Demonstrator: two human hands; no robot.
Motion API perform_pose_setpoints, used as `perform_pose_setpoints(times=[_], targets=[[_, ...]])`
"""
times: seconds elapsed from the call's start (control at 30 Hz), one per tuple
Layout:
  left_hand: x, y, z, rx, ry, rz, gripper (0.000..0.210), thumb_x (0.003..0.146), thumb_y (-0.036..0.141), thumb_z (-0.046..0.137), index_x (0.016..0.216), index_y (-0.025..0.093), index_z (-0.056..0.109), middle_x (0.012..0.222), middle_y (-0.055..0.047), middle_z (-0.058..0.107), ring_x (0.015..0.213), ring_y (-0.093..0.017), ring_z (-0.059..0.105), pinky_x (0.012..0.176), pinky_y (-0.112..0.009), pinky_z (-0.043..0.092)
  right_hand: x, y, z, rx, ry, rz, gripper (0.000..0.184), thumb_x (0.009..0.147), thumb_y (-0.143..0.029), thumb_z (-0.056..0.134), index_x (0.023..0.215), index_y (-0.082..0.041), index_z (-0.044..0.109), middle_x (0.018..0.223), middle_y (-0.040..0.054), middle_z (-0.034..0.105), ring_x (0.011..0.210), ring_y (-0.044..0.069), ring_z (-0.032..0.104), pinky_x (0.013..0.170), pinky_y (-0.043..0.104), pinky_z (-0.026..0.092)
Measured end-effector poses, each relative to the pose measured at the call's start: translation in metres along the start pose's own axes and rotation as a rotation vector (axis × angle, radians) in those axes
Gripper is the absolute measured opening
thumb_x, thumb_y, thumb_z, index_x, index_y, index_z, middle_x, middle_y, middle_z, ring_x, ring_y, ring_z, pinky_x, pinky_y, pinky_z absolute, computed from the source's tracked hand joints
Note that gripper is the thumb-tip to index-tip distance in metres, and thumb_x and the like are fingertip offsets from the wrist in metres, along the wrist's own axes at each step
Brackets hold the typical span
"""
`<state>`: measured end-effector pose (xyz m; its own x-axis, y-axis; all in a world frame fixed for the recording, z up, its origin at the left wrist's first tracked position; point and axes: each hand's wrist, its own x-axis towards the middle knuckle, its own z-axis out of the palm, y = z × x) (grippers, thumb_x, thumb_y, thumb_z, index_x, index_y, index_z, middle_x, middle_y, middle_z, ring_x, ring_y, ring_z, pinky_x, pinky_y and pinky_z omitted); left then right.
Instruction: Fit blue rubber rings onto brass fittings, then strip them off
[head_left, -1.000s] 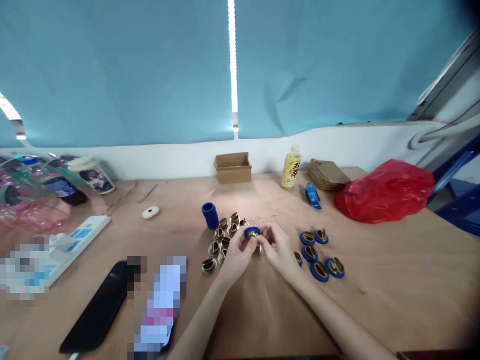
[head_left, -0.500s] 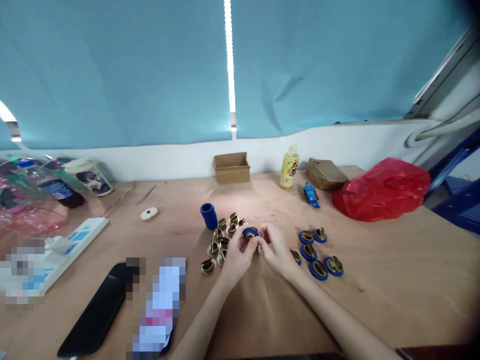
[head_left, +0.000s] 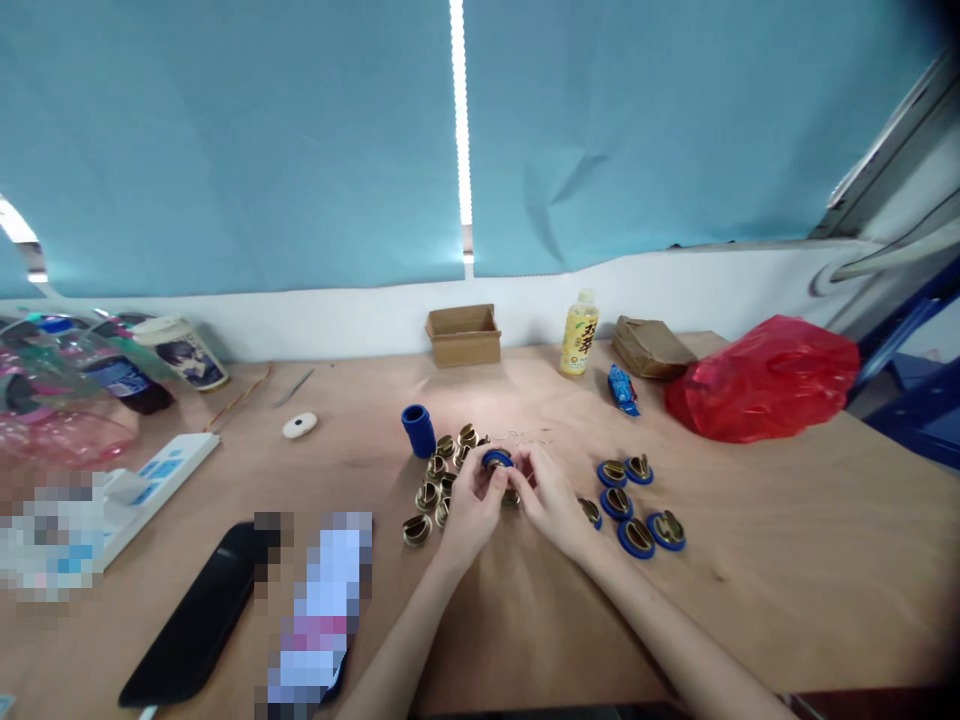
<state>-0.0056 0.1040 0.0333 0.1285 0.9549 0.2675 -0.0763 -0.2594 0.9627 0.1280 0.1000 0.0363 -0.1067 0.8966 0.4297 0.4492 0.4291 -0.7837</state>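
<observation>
A round brass-coloured metal piece with a blue ring (head_left: 496, 459) is pinched in my left hand (head_left: 471, 505), its fingers wrapped round the rim and the thumb in front. My right hand (head_left: 553, 505) is closed, with thumb and forefinger pressed against the same piece from the right; its fingertips are partly hidden. Beneath and left of my hands lie several brass pieces without blue rings (head_left: 417, 531), each with a raised flap. To the right, several brass pieces sit in blue rings (head_left: 637, 538). A blue ribbed cylinder (head_left: 418, 431) stands beyond the bare pieces.
Farther back are a small cardboard box (head_left: 463, 335), a yellow-labelled bottle (head_left: 580, 335), a blue wrapper (head_left: 622, 390) and a red plastic bag (head_left: 765, 380). A black phone (head_left: 199, 615), another lit phone (head_left: 322, 610), a power strip (head_left: 169, 480) and bottles (head_left: 124, 380) are left.
The blue-ringed piece has shifted slightly left and up in my fingers and is tilted differently. My left thumb has moved a little; both hands stay together over the same spot.
</observation>
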Motion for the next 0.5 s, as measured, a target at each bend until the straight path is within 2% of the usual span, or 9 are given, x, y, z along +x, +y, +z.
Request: perform_pose_setpoints(times=[0.17,0.3,0.4,0.5], targets=[[-0.001,-0.006,0.003,0.008,0.008,-0.004,0.03,0.09,0.04,0.056,0.111,0.019,0.054,0.12,-0.011,0.063,0.113,-0.023,0.062,0.098,-0.037,0.049,-0.004,0.003,0.002,-0.073,0.026,-0.049,0.007,0.091,-0.018,0.044,0.085,-0.022,0.046,0.079,0.0028,0.053,0.073,0.019,0.053,0.066,0.031,0.043],[0.0,-0.007,0.001,-0.015,0.004,-0.002,0.03,0.089,0.04,0.058,0.109,0.019,0.053,0.111,-0.009,0.065,0.107,-0.022,0.064,0.096,-0.037,0.049,-0.008,-0.002,0.005,-0.082,0.042,-0.061,0.006,0.092,-0.02,0.045,0.086,-0.022,0.046,0.078,0.0021,0.053,0.071,0.019,0.053,0.066,0.031,0.043],[0.002,-0.005,-0.002,-0.025,0.024,-0.012,0.03,0.088,0.041,0.059,0.108,0.019,0.054,0.11,-0.009,0.066,0.105,-0.022,0.064,0.095,-0.035,0.05,-0.01,-0.008,0.007,-0.06,0.056,-0.097,0.006,0.092,-0.019,0.045,0.092,-0.022,0.05,0.082,0.0034,0.056,0.072,0.019,0.054,0.067,0.031,0.044],[0.003,-0.003,-0.004,-0.034,0.068,-0.027,0.031,0.088,0.043,0.06,0.107,0.019,0.055,0.114,-0.009,0.065,0.108,-0.022,0.064,0.095,-0.034,0.05,-0.011,-0.012,0.006,-0.038,0.06,-0.13,0.014,0.092,-0.017,0.044,0.099,-0.021,0.056,0.087,0.0052,0.061,0.077,0.019,0.058,0.07,0.031,0.046]])
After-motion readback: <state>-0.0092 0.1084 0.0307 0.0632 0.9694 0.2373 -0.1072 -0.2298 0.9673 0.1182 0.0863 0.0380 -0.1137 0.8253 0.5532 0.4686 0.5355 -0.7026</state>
